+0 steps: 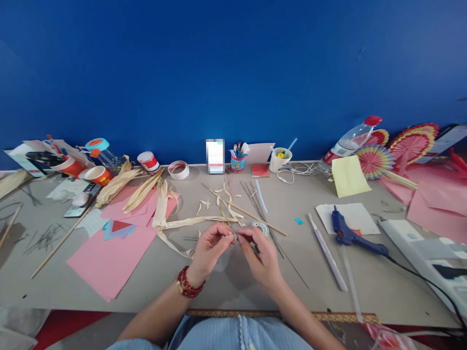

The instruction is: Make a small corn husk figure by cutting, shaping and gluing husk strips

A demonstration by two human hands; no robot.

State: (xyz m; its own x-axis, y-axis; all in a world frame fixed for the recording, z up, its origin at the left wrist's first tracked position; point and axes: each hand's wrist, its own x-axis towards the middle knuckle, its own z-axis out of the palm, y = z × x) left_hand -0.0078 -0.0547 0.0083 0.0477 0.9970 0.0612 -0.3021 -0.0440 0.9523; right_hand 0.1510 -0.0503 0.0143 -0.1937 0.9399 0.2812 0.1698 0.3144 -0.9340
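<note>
My left hand, with a red bead bracelet on its wrist, is closed in a pinch above the middle of the table. Opposite it, my right hand pinches too, the fingertips of both nearly touching. Something small and thin shows between them, too small to name. Right behind the hands lie a pale corn husk strip, a clear spool and a wooden stick. Several thin dark wires stretch out beside my right hand.
To the right are a white-handled craft knife, a blue glue gun and a power strip. Pink paper and corn husks lie left. At the back stand a phone, a pen cup and a tape roll.
</note>
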